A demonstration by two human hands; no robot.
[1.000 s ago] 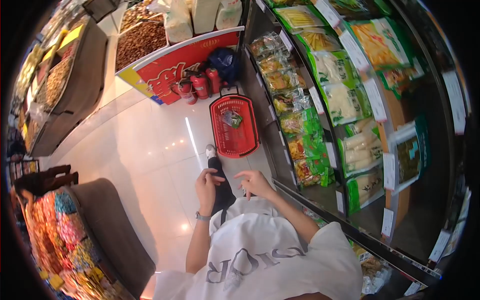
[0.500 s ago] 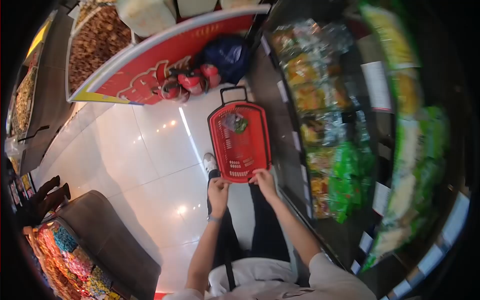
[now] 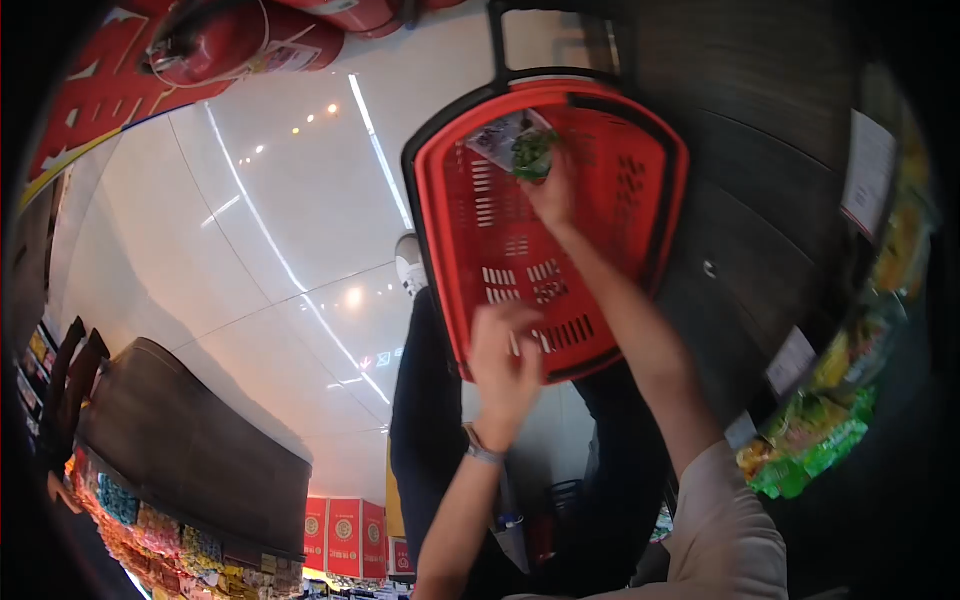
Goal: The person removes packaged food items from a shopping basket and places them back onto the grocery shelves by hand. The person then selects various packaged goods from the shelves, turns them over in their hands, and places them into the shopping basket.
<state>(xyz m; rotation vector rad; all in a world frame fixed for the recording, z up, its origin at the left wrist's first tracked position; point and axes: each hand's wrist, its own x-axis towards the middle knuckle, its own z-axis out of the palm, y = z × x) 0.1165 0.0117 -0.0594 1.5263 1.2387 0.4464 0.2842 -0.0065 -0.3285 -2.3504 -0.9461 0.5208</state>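
Observation:
A red basket (image 3: 600, 270) with a black rim and handle fills the centre. Near its far end lies a clear package with green contents (image 3: 533, 153). My right hand (image 3: 553, 197) reaches inside, its fingers closed on the near edge of this package. Over the basket's near end is my left hand (image 3: 508, 355), blurred, with its fingers apart and nothing in them. A wristwatch (image 3: 484, 447) is on my left wrist.
Fire extinguishers (image 3: 225, 45) stand at the top left. Shelves with green food packets (image 3: 815, 440) run along the right. A dark display stand (image 3: 200, 410) with colourful goods is at the lower left, and red boxes (image 3: 343, 535) show at the bottom.
The view has come closer to the basket. My right hand has left the near rim and moved in to the package. My left hand has let go of the rim.

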